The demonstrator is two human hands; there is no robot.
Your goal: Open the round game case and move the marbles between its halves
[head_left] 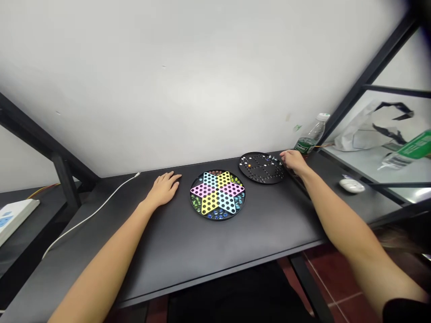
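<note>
A round Chinese checkers board (212,194) lies in the middle of the desk, its star marked in pink, yellow and pale blue. Coloured glass marbles (220,214) fill the compartments around the star. Behind it to the right is a second round black board (261,172) with small white pieces and an orange one. My left hand (164,187) rests flat on the desk left of the star board, fingers spread and holding nothing. At the right rim of the black board my right hand (293,160) has its fingers curled together; whatever they may hold is hidden.
Behind my right hand a plastic bottle (311,137) with a green label stands against the wall. A white mouse (352,185) lies farther right. A white cable (90,215) crosses the desk's left side. Black metal struts (63,175) rise at both sides.
</note>
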